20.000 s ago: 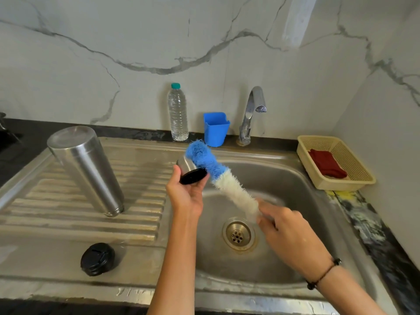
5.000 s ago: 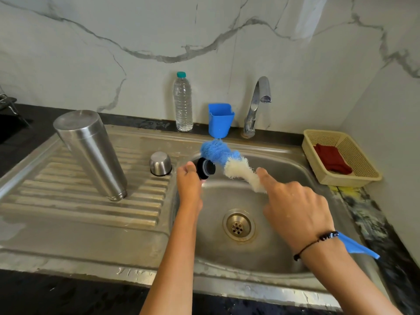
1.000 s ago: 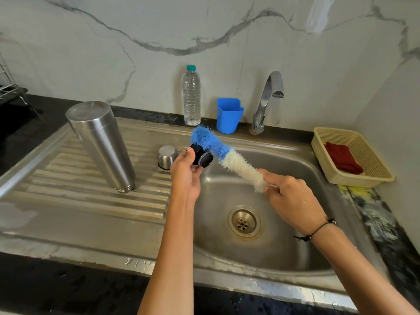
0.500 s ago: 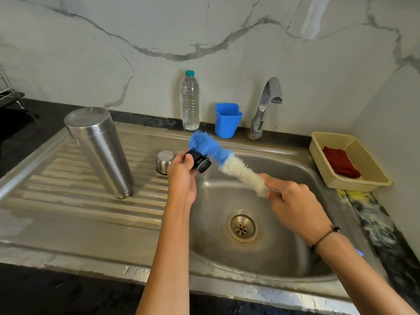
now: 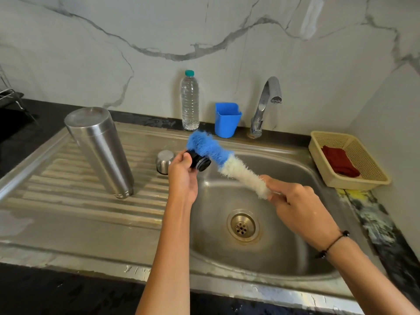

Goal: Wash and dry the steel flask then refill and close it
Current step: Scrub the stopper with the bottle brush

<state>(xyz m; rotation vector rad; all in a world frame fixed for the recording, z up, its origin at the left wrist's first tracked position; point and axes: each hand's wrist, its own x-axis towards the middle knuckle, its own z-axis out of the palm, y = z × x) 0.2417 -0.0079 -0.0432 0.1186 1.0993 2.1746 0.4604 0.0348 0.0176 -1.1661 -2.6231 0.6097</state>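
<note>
Pinching item: left hand (image 5: 181, 176), fingers (image 5: 186, 156) curled close round the black stopper (image 5: 200, 160), held above the sink (image 5: 268, 253) edge; right hand (image 5: 295, 201), fingers wrapped tight on the neck of the bottle brush (image 5: 218, 155), blue tip bearing on the stopper. Handling advice, as judgement: turn the stopper against the bristles, working rim and threads, over the basin. Steel flask (image 5: 100, 151): inverted, standing on the ribbed drainboard (image 5: 68, 194), steel cup (image 5: 164, 161) beside it.
</note>
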